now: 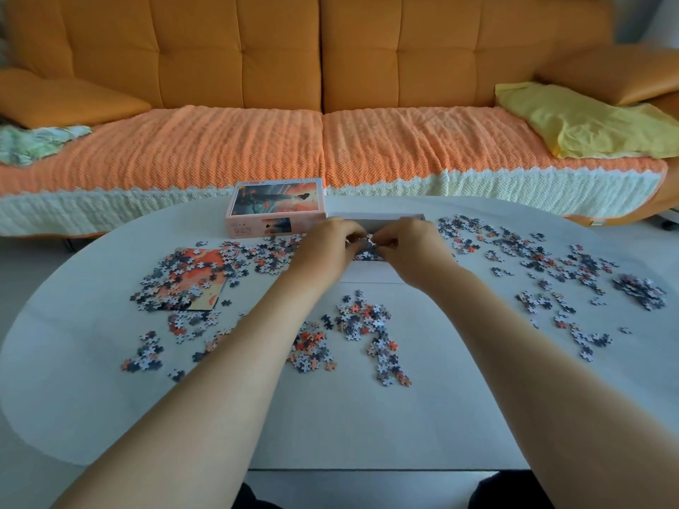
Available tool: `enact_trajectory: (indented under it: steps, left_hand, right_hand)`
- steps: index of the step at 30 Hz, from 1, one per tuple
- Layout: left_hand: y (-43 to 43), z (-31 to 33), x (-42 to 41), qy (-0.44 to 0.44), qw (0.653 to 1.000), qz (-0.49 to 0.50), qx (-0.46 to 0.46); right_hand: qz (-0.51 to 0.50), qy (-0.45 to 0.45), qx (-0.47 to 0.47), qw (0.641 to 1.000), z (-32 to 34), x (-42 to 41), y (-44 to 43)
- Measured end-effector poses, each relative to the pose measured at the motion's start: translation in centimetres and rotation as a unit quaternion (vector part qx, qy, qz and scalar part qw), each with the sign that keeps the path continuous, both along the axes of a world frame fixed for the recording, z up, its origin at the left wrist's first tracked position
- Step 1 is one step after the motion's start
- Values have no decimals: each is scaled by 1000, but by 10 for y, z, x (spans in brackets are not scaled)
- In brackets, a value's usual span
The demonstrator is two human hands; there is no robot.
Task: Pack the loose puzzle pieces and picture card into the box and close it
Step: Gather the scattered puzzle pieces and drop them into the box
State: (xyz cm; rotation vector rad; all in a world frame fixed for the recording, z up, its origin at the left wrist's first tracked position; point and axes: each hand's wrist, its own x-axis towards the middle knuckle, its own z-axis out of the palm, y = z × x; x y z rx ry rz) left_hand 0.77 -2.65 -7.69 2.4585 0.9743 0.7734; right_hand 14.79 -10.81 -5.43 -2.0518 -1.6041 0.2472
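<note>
Loose puzzle pieces (pixel 358 317) lie scattered over the white table (pixel 367 416) in several clumps, left, centre and right. The orange picture card (pixel 198 277) lies at the left, partly buried under pieces. The white box tray (pixel 371 275) sits open at the table's far middle, with pieces inside. The pink box lid (pixel 273 213) with a printed picture stands just left of it. My left hand (pixel 323 247) and my right hand (pixel 411 251) meet over the tray, fingers pinched on a small bunch of pieces (pixel 367 241). The hands hide most of the tray's inside.
An orange sofa (pixel 330 67) with a knitted orange cover runs behind the table. A yellow cloth (pixel 588 123) lies on its right end and a patterned cloth (pixel 36 141) on its left. A dense heap of pieces (pixel 641 290) sits near the table's right edge.
</note>
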Motion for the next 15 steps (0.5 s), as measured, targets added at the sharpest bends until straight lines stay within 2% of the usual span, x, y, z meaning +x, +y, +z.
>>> enact_trajectory:
  steps: [2, 6, 11, 13, 15]
  left_hand:
    - [1, -1, 2, 22, 1000, -20, 1]
    - [1, 6, -4, 22, 999, -44, 12]
    - [-12, 11, -31, 44, 993, -19, 104]
    - [-19, 16, -47, 62, 990, -17, 122]
    - [-30, 20, -64, 118, 991, -26, 63]
  right_hand:
    - [13, 17, -3, 1000, -3, 2, 0]
    - [37, 18, 55, 998, 4, 3, -4]
    - [114, -7, 129, 985, 10, -17, -20]
    - [145, -21, 92, 985, 7, -28, -28]
    - [171, -54, 7, 984, 2, -34, -36]
